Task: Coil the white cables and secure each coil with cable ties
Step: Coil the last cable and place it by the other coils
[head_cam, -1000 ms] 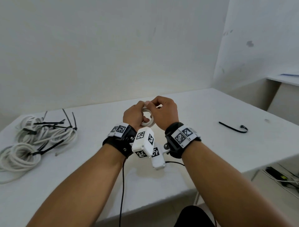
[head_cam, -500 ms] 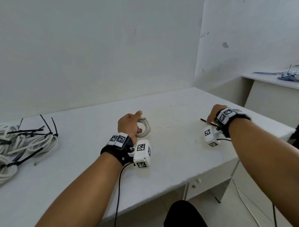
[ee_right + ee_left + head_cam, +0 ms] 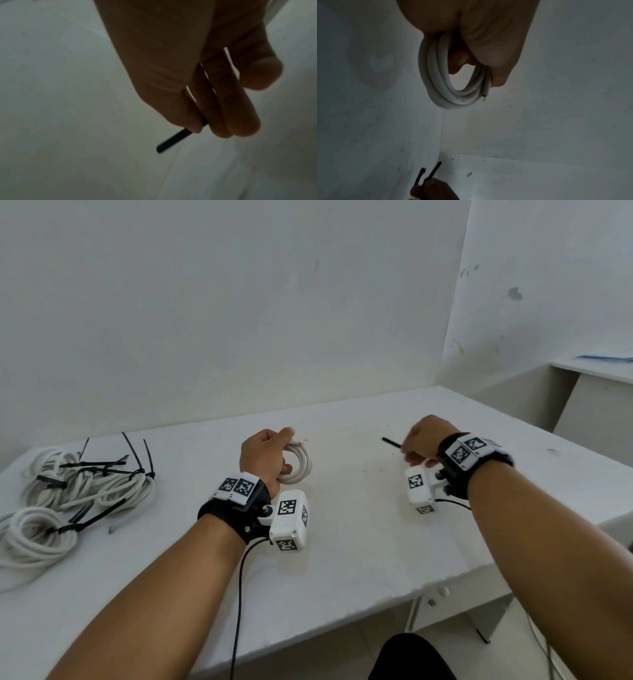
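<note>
My left hand grips a small coil of white cable just above the middle of the white table. In the left wrist view the coil hangs from my curled fingers, its cut end by the thumb. To the right, my right hand pinches a black cable tie whose tip sticks out to the left. The right wrist view shows the tie held between thumb and fingers. In the left wrist view the tie shows as two black ends above the right hand.
Several coils of white cable bound with black ties lie at the table's left end. The table's front edge runs below my forearms. A second white surface stands at the far right, with a wall behind everything.
My right hand left the coil, reached right to the black tie on the table and took hold of it, and has now lifted it a little leftward. The left hand kept the coil.
</note>
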The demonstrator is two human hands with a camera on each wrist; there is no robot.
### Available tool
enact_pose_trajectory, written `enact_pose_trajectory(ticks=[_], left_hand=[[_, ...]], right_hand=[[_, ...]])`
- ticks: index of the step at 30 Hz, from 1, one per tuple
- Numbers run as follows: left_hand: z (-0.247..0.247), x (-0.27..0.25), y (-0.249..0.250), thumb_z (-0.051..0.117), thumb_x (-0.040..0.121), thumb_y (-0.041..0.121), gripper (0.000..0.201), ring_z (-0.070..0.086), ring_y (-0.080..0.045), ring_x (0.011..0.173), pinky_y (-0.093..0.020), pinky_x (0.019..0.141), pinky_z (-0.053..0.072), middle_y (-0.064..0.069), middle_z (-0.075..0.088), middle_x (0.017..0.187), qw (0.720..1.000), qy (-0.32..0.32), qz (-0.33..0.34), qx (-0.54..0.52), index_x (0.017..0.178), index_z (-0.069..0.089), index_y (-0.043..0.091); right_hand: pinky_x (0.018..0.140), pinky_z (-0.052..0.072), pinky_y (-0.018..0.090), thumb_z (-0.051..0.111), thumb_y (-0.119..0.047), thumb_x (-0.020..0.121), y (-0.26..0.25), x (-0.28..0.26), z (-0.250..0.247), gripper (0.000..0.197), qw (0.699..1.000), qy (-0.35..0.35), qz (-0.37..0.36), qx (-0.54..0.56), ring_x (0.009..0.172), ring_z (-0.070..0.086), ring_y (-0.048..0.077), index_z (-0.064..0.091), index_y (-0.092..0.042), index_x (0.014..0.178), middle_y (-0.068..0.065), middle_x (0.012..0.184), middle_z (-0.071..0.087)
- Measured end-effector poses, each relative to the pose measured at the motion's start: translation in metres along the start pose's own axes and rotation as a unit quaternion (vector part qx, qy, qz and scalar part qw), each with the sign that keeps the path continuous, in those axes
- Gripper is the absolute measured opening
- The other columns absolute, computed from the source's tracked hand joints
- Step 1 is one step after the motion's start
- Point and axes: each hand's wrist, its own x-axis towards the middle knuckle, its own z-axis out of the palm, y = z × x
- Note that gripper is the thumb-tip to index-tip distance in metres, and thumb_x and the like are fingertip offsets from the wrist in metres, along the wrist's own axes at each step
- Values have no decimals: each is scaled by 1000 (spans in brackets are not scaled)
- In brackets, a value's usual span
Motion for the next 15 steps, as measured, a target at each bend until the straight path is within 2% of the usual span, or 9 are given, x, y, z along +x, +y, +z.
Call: enact_pose_trajectory(ticks=[3,7,9,10,15], left_hand=[[-19,7,2,70,85,16,41,28,-14,35,-18,39,30,6,60,50,1000,12,1,2,59,38,15],[-49,15,-2,69,85,14,40,26,-15,37,-18,39,28,-1,65,61,1000,26,-7,2,59,38,15],[-62,16,-7,67,86,13,38,26,-15,38,-18,39,28,-4,61,63,999,32,-11,-1,60,39,15],[-67,17,-9,67,86,13,37,26,-15,40,-19,39,28,-4,58,61,999,33,-12,-5,60,40,14],[-76,18,-13,65,87,11,38,25,-15,42,-19,40,26,4,43,44,1000,18,-4,-6,57,42,14]], right_hand=[[70,61,34,68,-28,89,-39,2,32,28,994,-30,-34,101,78,75,26,72,-1,84,10,74,76],[64,61,31,71,-13,83,-88,-6,77,9,984,-53,-113,129,73,74,25,71,-8,77,12,77,76],[54,57,26,72,-6,83,-110,-10,99,6,970,-70,-135,188,62,71,20,66,-8,83,15,80,75],[52,55,24,72,-4,83,-119,-13,109,12,960,-79,-139,229,59,69,18,63,-7,90,16,80,74],[58,55,27,74,-4,83,-148,-23,149,33,900,-108,-119,404,61,69,17,57,-1,111,17,83,74]])
